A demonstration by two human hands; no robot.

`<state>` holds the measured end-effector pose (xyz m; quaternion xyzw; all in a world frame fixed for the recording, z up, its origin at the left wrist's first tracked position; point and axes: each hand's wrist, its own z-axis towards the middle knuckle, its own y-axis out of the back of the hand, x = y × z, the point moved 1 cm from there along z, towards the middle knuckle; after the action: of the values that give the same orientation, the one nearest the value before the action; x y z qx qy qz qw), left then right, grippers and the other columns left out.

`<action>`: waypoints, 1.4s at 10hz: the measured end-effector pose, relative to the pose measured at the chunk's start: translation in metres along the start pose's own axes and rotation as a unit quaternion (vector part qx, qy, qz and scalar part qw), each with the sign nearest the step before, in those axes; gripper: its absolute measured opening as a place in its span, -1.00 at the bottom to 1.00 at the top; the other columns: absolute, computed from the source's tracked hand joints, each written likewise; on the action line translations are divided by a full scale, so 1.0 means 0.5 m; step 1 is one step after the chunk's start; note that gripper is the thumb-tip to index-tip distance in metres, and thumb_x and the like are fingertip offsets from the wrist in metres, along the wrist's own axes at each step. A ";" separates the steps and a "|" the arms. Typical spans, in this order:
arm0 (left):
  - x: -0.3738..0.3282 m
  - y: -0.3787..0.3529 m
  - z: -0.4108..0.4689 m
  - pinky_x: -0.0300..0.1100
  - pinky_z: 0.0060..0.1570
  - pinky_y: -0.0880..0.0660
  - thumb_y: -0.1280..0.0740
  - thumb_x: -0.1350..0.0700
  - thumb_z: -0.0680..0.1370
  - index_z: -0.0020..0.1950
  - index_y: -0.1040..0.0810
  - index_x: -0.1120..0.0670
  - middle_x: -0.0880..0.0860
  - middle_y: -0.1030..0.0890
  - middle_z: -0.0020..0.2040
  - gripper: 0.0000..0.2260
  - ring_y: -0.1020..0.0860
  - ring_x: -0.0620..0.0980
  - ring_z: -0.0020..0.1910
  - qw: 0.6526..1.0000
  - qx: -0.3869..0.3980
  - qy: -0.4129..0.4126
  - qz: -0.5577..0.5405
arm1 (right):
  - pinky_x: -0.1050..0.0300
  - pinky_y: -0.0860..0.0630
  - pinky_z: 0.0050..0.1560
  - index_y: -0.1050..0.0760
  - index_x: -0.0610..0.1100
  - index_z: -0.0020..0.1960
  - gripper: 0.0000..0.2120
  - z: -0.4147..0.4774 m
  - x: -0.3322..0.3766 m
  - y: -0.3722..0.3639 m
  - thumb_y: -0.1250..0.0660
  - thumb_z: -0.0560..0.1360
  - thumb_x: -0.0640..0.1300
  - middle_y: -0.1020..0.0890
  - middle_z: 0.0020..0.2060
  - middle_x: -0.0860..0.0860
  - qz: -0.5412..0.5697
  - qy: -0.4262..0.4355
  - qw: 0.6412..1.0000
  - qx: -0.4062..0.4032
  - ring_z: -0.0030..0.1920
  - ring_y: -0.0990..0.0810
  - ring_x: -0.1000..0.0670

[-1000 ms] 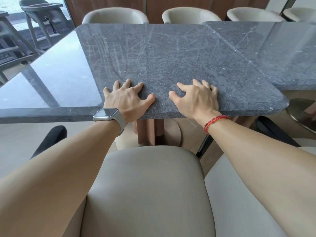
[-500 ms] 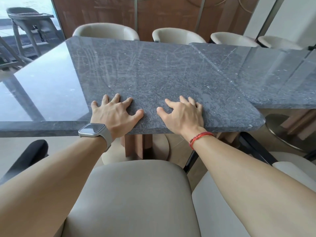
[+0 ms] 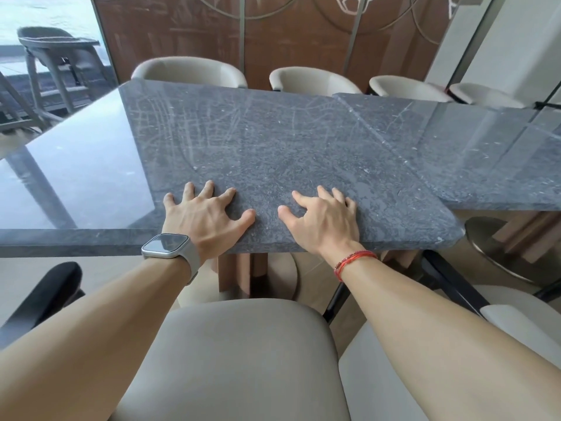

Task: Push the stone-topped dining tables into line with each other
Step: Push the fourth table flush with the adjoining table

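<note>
Together atop the near table (image 3: pixel 273 141), both hands splayed wide: left hand (image 3: pixel 206 217), right hand (image 3: pixel 324 220); second table (image 3: pixel 455 153) askew alongside.

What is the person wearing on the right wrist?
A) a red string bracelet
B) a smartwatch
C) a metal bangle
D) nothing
A: a red string bracelet circles the wrist of the right hand, which presses on the stone tabletop; the watch is on the other wrist.

Left hand (image 3: pixel 206 217) and right hand (image 3: pixel 324 221) are laid on the front edge of the near table (image 3: pixel 273 147). The second table (image 3: pixel 485 165) is set against its right side, with chairs (image 3: pixel 188 71) lined up behind.
</note>
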<state>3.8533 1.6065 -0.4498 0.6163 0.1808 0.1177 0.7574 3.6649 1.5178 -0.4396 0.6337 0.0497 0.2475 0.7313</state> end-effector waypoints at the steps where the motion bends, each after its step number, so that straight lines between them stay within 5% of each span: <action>1: 0.007 -0.004 0.001 0.27 0.33 -0.22 0.12 -0.51 0.47 0.34 -0.41 -0.24 -0.06 -0.46 0.26 -0.37 -0.33 0.13 0.38 1.000 -0.007 -0.001 0.005 | -0.20 -0.06 0.52 -0.43 0.20 0.46 -0.41 0.000 0.004 -0.001 -0.12 0.52 0.41 -0.34 0.54 -0.14 0.004 0.001 1.000 0.003 0.55 -0.19 -0.21; 14: 0.001 -0.007 0.018 0.31 0.46 -0.13 0.05 -0.53 0.47 0.42 -0.41 -0.24 -0.03 -0.44 0.41 -0.34 -0.26 0.18 0.51 1.000 -0.013 0.003 -0.020 | -0.20 -0.06 0.53 -0.43 0.22 0.45 -0.46 0.026 -0.007 -0.023 -0.08 0.54 0.36 -0.35 0.54 -0.13 -0.006 -0.001 1.000 -0.026 0.55 -0.20 -0.20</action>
<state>3.8574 1.5980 -0.4517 0.6023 0.1935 0.1065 0.7671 3.6703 1.5040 -0.4488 0.6142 0.0461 0.2436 0.7492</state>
